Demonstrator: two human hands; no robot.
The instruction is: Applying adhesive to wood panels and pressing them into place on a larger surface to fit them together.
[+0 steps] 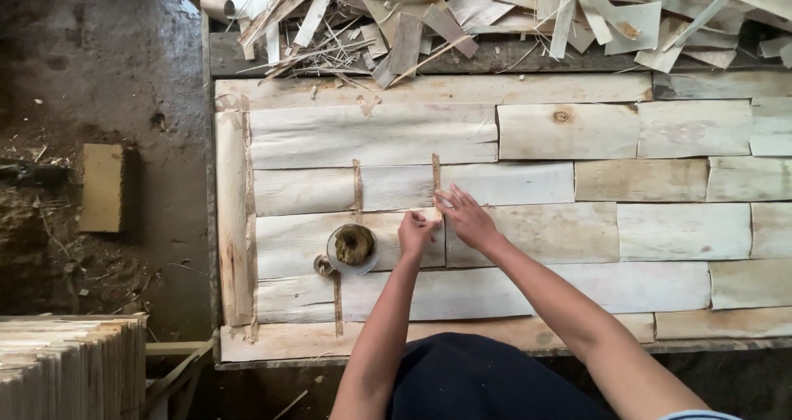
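Note:
Pale wood veneer sheets (569, 131) lie edge to edge across a worktable. Narrow brown tape strips cover some seams; one strip (436, 172) runs down to my hands. My left hand (415, 233) pinches the lower end of that strip at the seam, fingers closed on it. My right hand (466, 215) lies flat beside it with its fingers spread, pressing the strip and the veneer. A small round bowl (353, 247) with a brownish wad inside stands just left of my left hand.
A heap of veneer scraps and splinters (495, 16) lies along the table's far edge. Left of the table is a dark dirt floor with a wooden block (102, 187). A stack of veneer sheets (70, 362) stands at the lower left.

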